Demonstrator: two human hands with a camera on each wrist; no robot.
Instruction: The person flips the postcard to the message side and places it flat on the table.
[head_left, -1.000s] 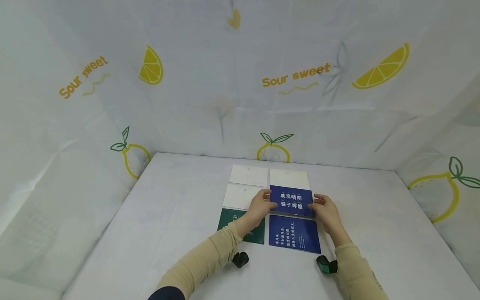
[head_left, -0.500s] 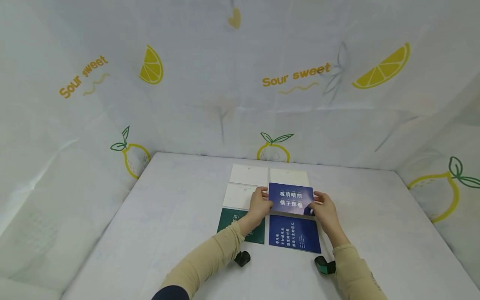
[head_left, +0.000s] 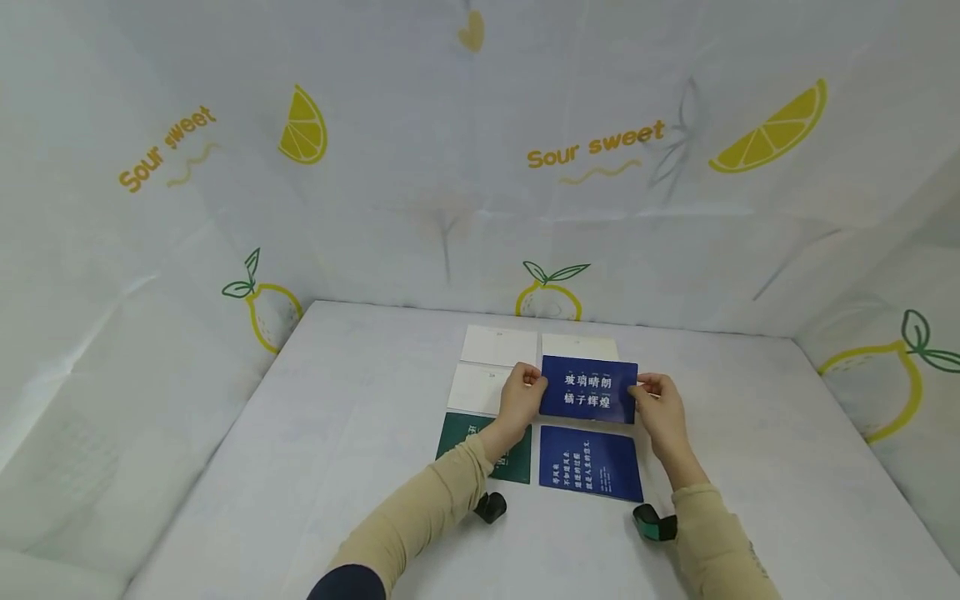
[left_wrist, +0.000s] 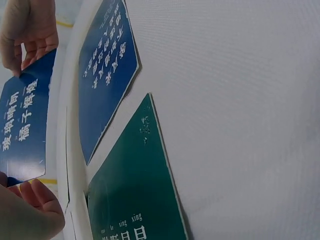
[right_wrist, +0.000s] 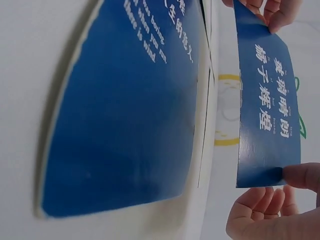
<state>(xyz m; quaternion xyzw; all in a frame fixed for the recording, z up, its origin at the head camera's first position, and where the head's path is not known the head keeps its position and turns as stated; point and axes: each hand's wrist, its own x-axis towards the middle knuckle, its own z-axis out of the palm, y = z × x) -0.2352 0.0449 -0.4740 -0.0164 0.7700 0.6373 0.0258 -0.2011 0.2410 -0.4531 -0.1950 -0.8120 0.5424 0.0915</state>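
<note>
Both hands hold up a blue card (head_left: 588,390) printed with white characters, raised over the table. My left hand (head_left: 520,400) pinches its left edge, thumb in front and fingers behind. At the opposite edge my right hand (head_left: 662,414) pinches it the same way, also seen close in the right wrist view. Below the raised card lies a second blue card (head_left: 591,463) with columns of white writing. To its left is a green card (left_wrist: 137,180), partly covered by the left forearm in the head view.
White cards (head_left: 500,344) lie in the rows behind, one partly hidden by the raised card. Dark curled straps (head_left: 655,525) hang by each wrist. A white curtain (head_left: 420,167) with lemon prints stands behind the white table (head_left: 315,400).
The blue card has risen off the table between both hands and tilted up to face the head camera. Both hands have moved slightly up with it; the other cards stay put.
</note>
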